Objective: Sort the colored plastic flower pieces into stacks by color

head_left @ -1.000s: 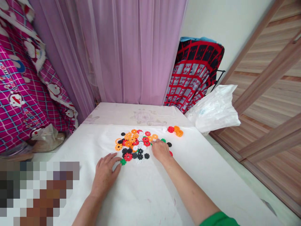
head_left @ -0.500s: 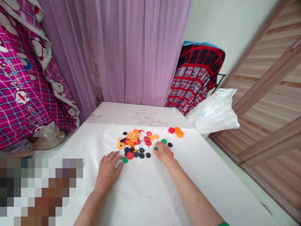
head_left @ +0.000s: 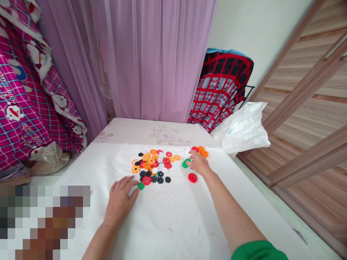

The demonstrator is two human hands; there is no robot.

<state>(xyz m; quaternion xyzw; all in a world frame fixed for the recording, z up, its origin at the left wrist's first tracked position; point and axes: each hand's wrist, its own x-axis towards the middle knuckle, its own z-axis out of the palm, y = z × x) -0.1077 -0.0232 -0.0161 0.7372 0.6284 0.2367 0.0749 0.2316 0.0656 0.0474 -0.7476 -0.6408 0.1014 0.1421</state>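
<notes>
My left hand [head_left: 121, 196] rests on the white cloth with its fingers apart. Its thumb and forefinger are close to a green notched plastic disc [head_left: 140, 186] at the near edge of a mixed pile of snowflake discs [head_left: 151, 162] in orange, red, black and white. My right hand [head_left: 200, 163] is right of the pile, fingers spread, thumb beside some green discs [head_left: 185, 163]. Whether the thumb touches them I cannot tell. A red disc [head_left: 192, 177] lies just below this hand. Beyond its fingers are orange discs [head_left: 202, 151] and red discs [head_left: 195, 148], partly covered.
A white plastic bag [head_left: 242, 128] sits at the table's right far edge. Behind the table [head_left: 173, 224] hangs a purple curtain [head_left: 151, 61]. A wooden wardrobe [head_left: 306, 119] stands on the right, and a pink checked cloth [head_left: 40, 108] hangs at the left.
My right hand has moved right and slightly away from me, leaving the pile's side. The green disc by its fingers now lies with the other green one. My left hand has stayed nearly still.
</notes>
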